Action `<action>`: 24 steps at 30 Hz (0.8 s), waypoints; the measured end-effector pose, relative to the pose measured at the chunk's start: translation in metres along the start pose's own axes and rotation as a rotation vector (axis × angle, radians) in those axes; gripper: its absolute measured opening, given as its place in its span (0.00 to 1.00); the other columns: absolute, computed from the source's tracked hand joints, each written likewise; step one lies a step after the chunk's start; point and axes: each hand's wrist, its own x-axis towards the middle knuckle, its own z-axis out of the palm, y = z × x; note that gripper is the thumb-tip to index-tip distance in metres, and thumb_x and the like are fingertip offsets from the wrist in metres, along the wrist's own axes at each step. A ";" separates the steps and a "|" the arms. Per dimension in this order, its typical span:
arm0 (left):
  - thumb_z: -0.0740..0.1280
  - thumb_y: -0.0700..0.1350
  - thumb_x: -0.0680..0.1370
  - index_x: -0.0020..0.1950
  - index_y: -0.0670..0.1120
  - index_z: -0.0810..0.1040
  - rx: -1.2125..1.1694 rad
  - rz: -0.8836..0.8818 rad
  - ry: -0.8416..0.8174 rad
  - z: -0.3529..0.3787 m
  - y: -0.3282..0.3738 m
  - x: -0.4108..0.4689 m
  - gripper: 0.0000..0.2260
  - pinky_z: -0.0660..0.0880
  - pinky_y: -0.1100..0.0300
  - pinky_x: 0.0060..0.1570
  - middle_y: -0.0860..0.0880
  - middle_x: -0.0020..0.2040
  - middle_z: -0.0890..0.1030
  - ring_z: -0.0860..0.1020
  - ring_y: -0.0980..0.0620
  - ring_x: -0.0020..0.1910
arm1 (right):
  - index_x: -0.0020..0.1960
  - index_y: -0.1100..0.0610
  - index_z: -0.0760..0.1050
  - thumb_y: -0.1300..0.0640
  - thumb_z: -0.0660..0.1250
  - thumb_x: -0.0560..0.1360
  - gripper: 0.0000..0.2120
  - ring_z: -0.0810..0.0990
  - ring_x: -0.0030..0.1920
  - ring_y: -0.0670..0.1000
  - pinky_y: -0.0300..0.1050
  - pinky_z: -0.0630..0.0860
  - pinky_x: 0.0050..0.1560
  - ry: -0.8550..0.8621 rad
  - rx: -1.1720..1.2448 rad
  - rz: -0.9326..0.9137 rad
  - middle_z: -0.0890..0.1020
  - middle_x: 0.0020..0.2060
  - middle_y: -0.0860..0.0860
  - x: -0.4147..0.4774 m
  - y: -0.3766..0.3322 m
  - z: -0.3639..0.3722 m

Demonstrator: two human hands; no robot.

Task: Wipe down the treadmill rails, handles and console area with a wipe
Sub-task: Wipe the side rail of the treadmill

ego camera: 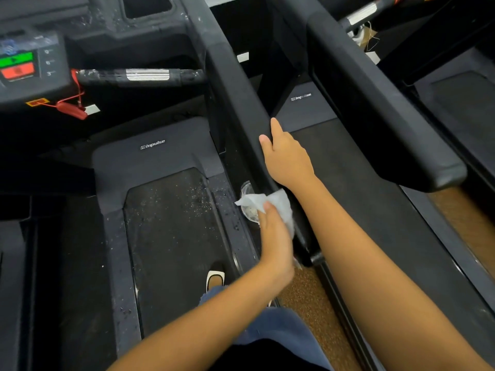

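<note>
White wipe [278, 207] pinched in my left hand [276, 236], pressed against the rail [241, 103] end; right hand [288, 159] grips the rail top, bracing me.

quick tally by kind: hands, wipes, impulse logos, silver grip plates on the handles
hands: 2 (left hand holds the wipe, right hand grips the rail)
wipe: 1
impulse logos: 2
silver grip plates: 2
total: 7
</note>
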 end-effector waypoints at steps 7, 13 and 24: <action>0.50 0.60 0.82 0.66 0.48 0.74 -0.073 -0.166 0.121 0.011 0.027 0.000 0.23 0.74 0.52 0.62 0.45 0.61 0.80 0.78 0.45 0.58 | 0.78 0.56 0.51 0.46 0.48 0.83 0.26 0.76 0.53 0.58 0.48 0.67 0.45 0.002 0.021 -0.004 0.75 0.60 0.58 0.002 0.000 0.002; 0.50 0.57 0.83 0.74 0.54 0.65 -0.046 -0.149 0.122 0.015 0.006 -0.034 0.21 0.68 0.48 0.68 0.49 0.68 0.74 0.73 0.48 0.66 | 0.78 0.56 0.50 0.47 0.48 0.83 0.26 0.77 0.54 0.57 0.47 0.67 0.45 -0.012 0.017 0.002 0.75 0.62 0.58 0.001 0.000 -0.001; 0.52 0.56 0.83 0.70 0.55 0.69 -0.119 -0.216 0.135 0.017 -0.002 -0.045 0.18 0.74 0.47 0.62 0.49 0.62 0.79 0.78 0.47 0.59 | 0.78 0.56 0.51 0.46 0.48 0.83 0.26 0.76 0.56 0.58 0.49 0.69 0.46 -0.014 0.043 0.010 0.75 0.61 0.57 -0.001 -0.001 -0.002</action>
